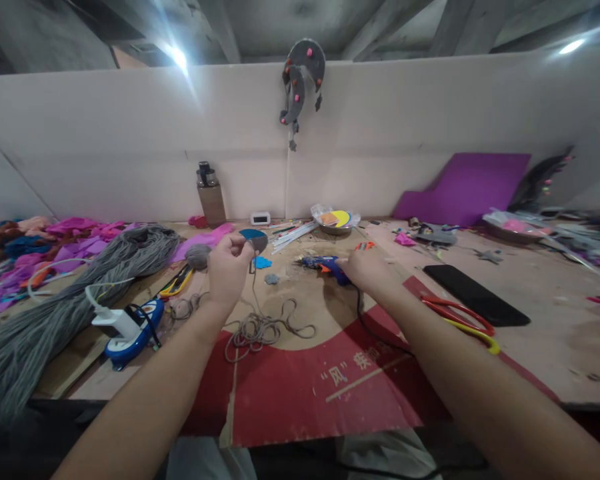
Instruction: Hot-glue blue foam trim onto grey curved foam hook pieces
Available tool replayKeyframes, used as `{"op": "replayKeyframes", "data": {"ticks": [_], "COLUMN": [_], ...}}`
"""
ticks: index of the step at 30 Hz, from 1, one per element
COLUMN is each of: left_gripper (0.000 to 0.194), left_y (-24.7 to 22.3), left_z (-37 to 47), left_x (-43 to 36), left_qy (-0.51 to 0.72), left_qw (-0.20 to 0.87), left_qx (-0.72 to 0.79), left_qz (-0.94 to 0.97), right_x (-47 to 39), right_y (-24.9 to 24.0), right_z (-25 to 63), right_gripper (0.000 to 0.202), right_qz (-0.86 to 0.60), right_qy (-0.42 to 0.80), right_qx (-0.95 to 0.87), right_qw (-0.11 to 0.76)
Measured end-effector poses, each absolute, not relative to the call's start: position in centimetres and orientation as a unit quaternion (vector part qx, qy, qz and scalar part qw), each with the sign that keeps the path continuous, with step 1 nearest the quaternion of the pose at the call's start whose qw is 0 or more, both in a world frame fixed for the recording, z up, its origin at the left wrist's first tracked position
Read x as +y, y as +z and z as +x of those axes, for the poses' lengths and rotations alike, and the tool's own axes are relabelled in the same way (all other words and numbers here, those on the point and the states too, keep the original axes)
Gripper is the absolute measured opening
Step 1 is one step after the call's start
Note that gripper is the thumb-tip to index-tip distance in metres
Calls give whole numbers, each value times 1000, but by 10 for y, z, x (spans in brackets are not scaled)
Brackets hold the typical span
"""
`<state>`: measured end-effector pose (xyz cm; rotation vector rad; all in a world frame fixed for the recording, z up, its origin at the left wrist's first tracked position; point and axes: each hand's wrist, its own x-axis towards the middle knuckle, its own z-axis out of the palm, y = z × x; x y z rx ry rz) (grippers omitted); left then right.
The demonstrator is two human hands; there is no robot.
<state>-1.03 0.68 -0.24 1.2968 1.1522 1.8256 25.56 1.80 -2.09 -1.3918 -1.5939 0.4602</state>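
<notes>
My left hand [230, 263] is closed in a pinch at the edge of a dark blue-and-grey oval piece [257, 241], held above the table. A thin grey cord [260, 330] runs down from these fingers to a loose tangle on the red and tan board. In my right hand [365, 270] is a blue glue gun [337, 268] with an orange trigger, its nozzle pointing left. A black cable trails from its handle. Between the hands lie a bright blue cut-out [263, 263] and a small grey piece [271, 279].
At left are grey yarn [105, 273], a blue power strip [135, 333] and a yellow utility knife [177, 281]. To the right lie red-handled scissors [460, 313] and a black phone [475, 293]. A bowl [335, 228] and a brown bottle [211, 203] stand at the back.
</notes>
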Motion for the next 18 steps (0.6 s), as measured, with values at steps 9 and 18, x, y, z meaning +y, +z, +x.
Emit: {"op": "replayKeyframes", "data": {"ticks": [9,18], "left_gripper": [7,16], "left_y": [-1,-1], "left_z": [-7,2], "left_x": [-7,-5], "left_qy": [623,643], "left_qw": [112,358], "left_qx": [472,423], "left_qz": [613,529], "right_x": [-21,-19], "right_y": [-1,-2], "right_z": [138,146], "right_gripper": [22,15], "right_qz": [-348,-376], "right_qy": [478,423], "right_qx": [-580,-598], "right_qw": [561,566]}}
